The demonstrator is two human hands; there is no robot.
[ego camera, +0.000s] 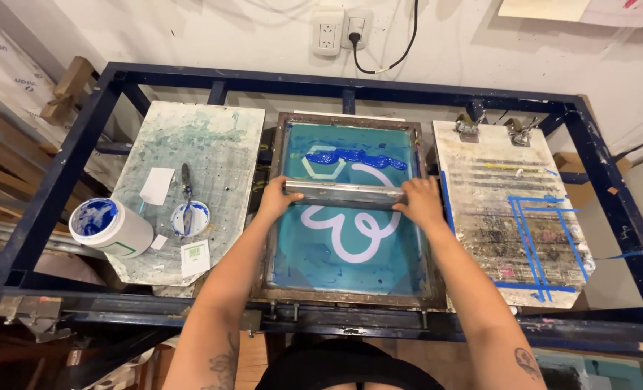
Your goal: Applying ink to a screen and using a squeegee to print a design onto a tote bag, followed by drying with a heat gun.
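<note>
A framed printing screen [350, 249] with teal mesh and a white looping design lies flat in the middle of a dark blue metal press frame [83, 137]. A ridge of blue ink [357, 157] sits near its far edge. Across the screen lies a long metal-handled squeegee [343, 193]. My left hand [278, 198] grips its left end and my right hand [419, 202] grips its right end, just below the ink.
The left board [220, 137] carries an open tub of blue ink [108, 225], its lid with a spatula [188, 209], and paper scraps. The right board [509, 217] has blue tape lines and two clamps. Wall sockets [341, 30] hang behind.
</note>
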